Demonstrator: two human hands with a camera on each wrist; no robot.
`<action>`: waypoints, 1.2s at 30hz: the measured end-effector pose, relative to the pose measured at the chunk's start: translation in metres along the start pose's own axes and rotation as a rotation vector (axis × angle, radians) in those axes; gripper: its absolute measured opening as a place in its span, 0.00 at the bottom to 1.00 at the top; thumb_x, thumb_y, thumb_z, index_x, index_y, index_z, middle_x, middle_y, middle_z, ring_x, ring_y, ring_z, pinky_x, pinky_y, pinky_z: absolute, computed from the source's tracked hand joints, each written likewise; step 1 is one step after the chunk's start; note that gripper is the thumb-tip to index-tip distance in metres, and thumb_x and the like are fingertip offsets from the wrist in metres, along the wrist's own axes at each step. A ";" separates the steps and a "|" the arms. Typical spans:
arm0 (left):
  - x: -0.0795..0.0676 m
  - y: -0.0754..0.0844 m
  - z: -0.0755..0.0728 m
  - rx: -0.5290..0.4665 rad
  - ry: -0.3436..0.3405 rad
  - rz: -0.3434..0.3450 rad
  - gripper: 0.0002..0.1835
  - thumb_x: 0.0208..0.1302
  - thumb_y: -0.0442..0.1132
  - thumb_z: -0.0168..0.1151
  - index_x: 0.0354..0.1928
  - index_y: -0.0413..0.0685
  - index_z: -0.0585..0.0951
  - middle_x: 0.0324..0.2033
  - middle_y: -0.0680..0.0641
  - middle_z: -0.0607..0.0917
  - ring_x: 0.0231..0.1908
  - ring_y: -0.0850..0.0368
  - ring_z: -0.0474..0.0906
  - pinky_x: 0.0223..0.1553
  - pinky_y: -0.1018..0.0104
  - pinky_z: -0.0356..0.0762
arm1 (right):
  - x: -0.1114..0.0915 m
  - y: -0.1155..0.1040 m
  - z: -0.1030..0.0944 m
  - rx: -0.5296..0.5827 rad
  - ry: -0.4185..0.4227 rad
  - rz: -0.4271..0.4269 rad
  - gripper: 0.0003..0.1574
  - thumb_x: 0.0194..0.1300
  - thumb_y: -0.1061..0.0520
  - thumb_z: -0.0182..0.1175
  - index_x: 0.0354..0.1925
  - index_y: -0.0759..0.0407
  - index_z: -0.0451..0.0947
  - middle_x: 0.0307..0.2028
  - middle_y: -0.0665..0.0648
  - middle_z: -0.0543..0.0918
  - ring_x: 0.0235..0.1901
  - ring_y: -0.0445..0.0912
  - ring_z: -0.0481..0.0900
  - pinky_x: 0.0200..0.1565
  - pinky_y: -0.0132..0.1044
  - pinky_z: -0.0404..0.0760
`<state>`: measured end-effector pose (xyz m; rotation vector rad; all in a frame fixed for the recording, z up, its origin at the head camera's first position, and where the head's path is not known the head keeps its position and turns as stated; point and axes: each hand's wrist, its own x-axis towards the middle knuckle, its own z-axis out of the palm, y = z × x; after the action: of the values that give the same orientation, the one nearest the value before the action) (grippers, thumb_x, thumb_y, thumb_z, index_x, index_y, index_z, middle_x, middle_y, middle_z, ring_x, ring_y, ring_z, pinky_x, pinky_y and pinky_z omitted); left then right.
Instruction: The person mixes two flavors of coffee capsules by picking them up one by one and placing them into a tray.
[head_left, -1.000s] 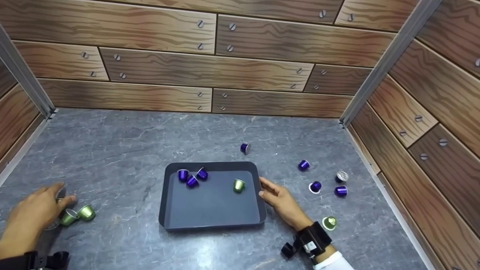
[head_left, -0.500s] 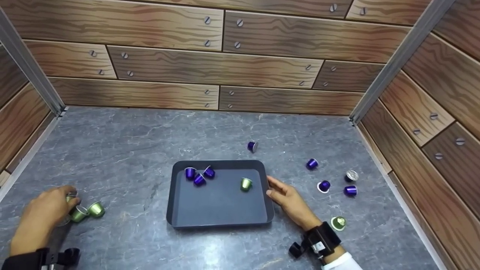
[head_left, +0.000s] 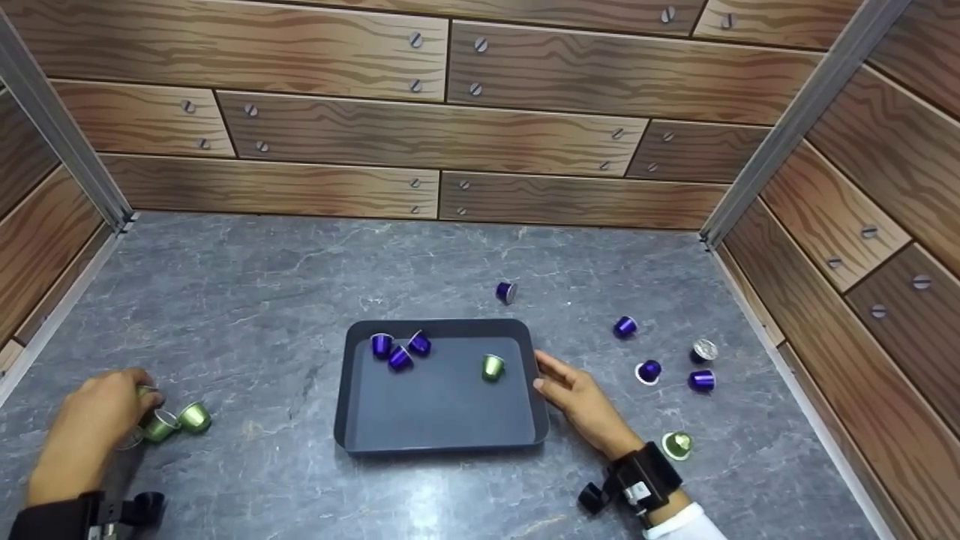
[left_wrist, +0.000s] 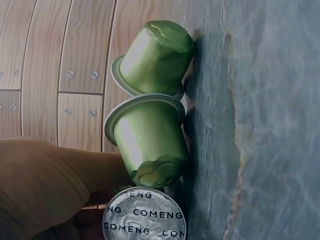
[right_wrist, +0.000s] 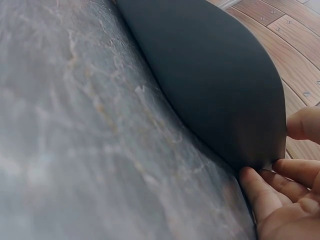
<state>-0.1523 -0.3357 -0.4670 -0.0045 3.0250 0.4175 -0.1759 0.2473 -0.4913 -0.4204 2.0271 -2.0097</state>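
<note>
The grey tray (head_left: 435,416) was set near the middle of the tabletop (head_left: 292,300), apparently so that it could be reached from both sides, and its right wall was touched by the right hand (head_left: 581,411), probably to keep it from sliding. Inside, three purple pods (head_left: 400,358) were grouped near the far left corner, while a lone green pod (head_left: 493,367) was set towards the right, so the colours were kept apart by bare tray. Well to the left of the tray, another green pod (head_left: 144,390) was partly seen between the thumb and fingers of the left hand (head_left: 91,421); it seemed to be pinched, the fingers being nearly closed up, perhaps so that its close neighbours (head_left: 178,421) would not be knocked. A silver lid (left_wrist: 144,215) was shown beside the thumb in the left wrist view, but whether it belonged to the pinched pod could not be told. The left hand was held low, back upward, fingers bent down; the right was angled in from the near right, its fingers loosely spread against the tray's outer wall, with nothing clasped.
</note>
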 end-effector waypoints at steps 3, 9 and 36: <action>0.002 0.001 -0.001 0.003 0.014 0.008 0.17 0.55 0.42 0.60 0.37 0.33 0.75 0.31 0.30 0.78 0.33 0.28 0.71 0.30 0.38 0.68 | 0.000 0.000 0.000 0.008 -0.001 0.008 0.35 0.63 0.65 0.49 0.63 0.76 0.46 0.62 0.74 0.54 0.61 0.62 0.54 0.55 0.30 0.66; 0.002 0.007 -0.004 0.008 0.046 0.012 0.17 0.55 0.42 0.60 0.39 0.32 0.75 0.33 0.28 0.77 0.34 0.27 0.70 0.30 0.37 0.67 | 0.001 0.001 -0.001 0.012 0.008 0.017 0.35 0.63 0.65 0.50 0.63 0.75 0.47 0.62 0.73 0.54 0.60 0.62 0.56 0.55 0.32 0.67; 0.022 0.071 -0.005 -0.041 0.369 0.241 0.12 0.50 0.32 0.63 0.37 0.34 0.77 0.36 0.35 0.77 0.36 0.35 0.73 0.34 0.38 0.68 | 0.000 0.001 -0.002 0.022 -0.018 0.001 0.35 0.64 0.66 0.48 0.63 0.76 0.45 0.62 0.74 0.52 0.60 0.63 0.54 0.55 0.31 0.66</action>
<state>-0.1758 -0.2684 -0.4451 0.3179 3.3922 0.5528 -0.1766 0.2487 -0.4922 -0.4319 1.9924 -2.0179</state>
